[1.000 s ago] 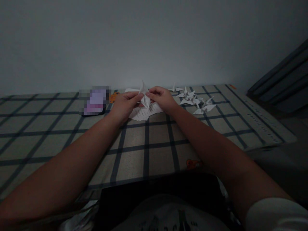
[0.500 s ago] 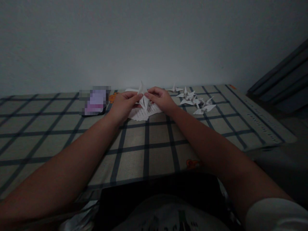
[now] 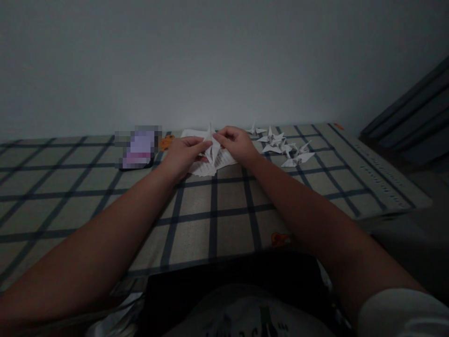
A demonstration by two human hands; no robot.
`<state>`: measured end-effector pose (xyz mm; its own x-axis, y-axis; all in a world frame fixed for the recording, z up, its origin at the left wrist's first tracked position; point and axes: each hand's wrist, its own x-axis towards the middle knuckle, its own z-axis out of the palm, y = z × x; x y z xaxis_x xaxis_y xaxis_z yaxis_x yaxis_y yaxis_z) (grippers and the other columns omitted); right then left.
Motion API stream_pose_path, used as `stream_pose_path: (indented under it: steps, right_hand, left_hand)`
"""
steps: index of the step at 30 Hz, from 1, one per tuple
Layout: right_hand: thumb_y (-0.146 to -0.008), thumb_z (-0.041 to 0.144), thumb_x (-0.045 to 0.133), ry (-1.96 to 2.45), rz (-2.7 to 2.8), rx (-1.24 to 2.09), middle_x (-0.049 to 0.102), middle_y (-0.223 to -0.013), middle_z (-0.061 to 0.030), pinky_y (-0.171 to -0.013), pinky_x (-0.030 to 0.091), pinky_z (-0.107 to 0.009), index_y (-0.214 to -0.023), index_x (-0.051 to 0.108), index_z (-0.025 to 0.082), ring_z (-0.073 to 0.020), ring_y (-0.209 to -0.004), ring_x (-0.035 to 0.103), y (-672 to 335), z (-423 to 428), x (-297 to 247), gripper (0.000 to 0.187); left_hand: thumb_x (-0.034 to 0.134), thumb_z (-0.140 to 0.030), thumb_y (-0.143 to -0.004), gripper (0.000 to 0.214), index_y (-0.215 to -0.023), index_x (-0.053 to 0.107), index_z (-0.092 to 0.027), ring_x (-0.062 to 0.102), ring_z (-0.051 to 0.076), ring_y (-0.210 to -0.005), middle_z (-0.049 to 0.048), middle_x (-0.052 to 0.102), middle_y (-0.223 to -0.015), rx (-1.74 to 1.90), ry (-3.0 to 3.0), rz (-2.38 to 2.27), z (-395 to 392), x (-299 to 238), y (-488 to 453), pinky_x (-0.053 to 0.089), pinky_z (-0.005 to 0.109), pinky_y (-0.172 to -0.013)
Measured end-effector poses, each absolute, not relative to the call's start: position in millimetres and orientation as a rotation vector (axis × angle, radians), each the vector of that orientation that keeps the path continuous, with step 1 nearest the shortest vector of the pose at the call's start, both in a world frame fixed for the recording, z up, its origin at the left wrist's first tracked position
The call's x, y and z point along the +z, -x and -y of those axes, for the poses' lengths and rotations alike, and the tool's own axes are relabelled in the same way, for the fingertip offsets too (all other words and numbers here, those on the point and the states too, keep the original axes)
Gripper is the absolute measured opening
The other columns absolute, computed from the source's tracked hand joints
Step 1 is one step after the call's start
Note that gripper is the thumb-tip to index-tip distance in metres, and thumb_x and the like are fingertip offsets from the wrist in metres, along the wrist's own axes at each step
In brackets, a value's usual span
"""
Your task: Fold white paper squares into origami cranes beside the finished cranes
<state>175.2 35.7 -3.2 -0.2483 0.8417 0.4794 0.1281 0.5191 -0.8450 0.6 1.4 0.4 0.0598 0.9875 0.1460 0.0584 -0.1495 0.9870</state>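
Between my two hands, a folded white paper piece [image 3: 212, 152] stands upright with a pointed tip at the top. My left hand [image 3: 184, 152] pinches its left side between thumb and fingers. On the other side, my right hand [image 3: 236, 142] is closed on its right edge, thumb toward the middle. Beneath them lie printed paper sheets [image 3: 203, 169] with a torn-looking near edge. To the right of my right hand sit several folded paper cranes [image 3: 287, 149] in a loose cluster. My fingers partly hide the folds.
A phone-like device [image 3: 140, 147] with a blurred-out screen lies to the left. The table has a checked cloth [image 3: 228, 210] with printed lettering at its right end. A pale wall [image 3: 224, 61] rises behind, and dark pleated fabric [image 3: 417, 112] hangs at the right.
The folded paper has shifted slightly right and down, and its tip stands straighter. My left hand has moved a little with it; my right hand stays nearly in place.
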Motion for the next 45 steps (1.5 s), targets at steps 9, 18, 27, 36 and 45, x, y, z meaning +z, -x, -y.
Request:
stream_pose_path:
  steps: [9, 18, 27, 36, 45]
  right_hand:
    - [-0.085, 0.046, 0.064, 0.777, 1.714, 0.926, 0.058, -0.074, 0.0011, -0.074, 0.046, -0.026, -0.081, 0.063, 0.018, -0.0122, -0.077, 0.054, -175, -32, -2, 0.029]
    - [-0.078, 0.058, 0.068, 0.733, 1.691, 0.887, 0.067, -0.083, -0.0023, -0.079, 0.05, -0.029, -0.089, 0.07, 0.017, -0.013, -0.079, 0.059, -176, -43, -12, 0.042]
    - [-0.082, 0.05, 0.068, 0.775, 1.742, 0.801, 0.066, -0.08, -0.0021, -0.08, 0.049, -0.029, -0.082, 0.069, 0.015, -0.0133, -0.079, 0.059, -178, -42, -9, 0.034]
    - [-0.082, 0.046, 0.069, 0.795, 1.662, 0.853, 0.062, -0.077, -0.0002, -0.072, 0.047, -0.026, -0.083, 0.068, 0.016, -0.0116, -0.074, 0.056, -179, -42, -7, 0.03]
    - [-0.084, 0.044, 0.066, 0.805, 1.564, 1.009, 0.063, -0.076, -0.0004, -0.065, 0.05, -0.023, -0.084, 0.068, 0.016, -0.0112, -0.073, 0.058, -176, -43, -8, 0.028]
  left_hand:
    - [0.083, -0.037, -0.069, 0.024, -0.067, 0.072, -0.016, 0.053, 0.009, -0.046, 0.0017, 0.064, -0.057, 1.197, -1.409, -1.176, 2, 3, -1, 0.047, 0.021, -0.046]
    - [0.081, -0.03, -0.07, 0.019, -0.077, 0.073, -0.015, 0.054, 0.009, -0.047, 0.0015, 0.065, -0.06, 1.129, -1.353, -1.323, 4, 6, -4, 0.046, 0.02, -0.048]
    - [0.083, -0.041, -0.066, 0.031, -0.082, 0.074, -0.015, 0.057, 0.009, -0.049, 0.0036, 0.069, -0.067, 1.096, -1.439, -1.34, 3, 3, -1, 0.045, 0.02, -0.046]
    - [0.068, -0.047, -0.081, 0.034, -0.089, 0.074, -0.014, 0.064, 0.014, -0.064, 0.0044, 0.072, -0.078, 1.101, -1.505, -1.195, 4, 2, -3, 0.053, 0.023, -0.056]
    - [0.068, -0.052, -0.08, 0.04, -0.086, 0.076, -0.014, 0.06, 0.013, -0.056, 0.0048, 0.071, -0.073, 1.124, -1.672, -1.297, 3, 2, 3, 0.049, 0.024, -0.053]
